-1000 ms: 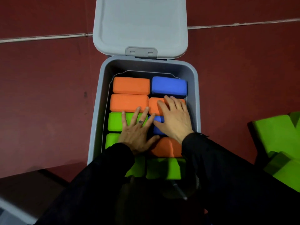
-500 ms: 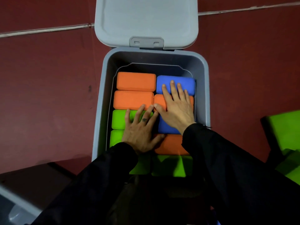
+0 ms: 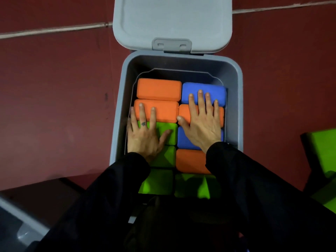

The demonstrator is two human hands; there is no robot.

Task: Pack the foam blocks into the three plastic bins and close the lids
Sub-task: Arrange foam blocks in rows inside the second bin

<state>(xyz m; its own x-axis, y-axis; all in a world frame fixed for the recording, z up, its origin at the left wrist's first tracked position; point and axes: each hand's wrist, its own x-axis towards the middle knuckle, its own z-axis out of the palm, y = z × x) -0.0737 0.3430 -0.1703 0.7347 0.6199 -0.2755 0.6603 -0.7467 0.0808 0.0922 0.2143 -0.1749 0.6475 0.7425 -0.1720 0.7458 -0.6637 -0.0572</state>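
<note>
Hands (image 3: 143, 135) now apart, fingers (image 3: 201, 102) flat on blocks (image 3: 158, 89)

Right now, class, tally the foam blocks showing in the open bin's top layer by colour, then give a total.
Orange blocks: 4
Green blocks: 4
Blue blocks: 2
Total: 10

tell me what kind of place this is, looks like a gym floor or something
Hard to say; perhaps an indoor play or sports room. The dark red floor carries a pale painted line, and coloured foam blocks fill a grey lidded bin on it.
</note>
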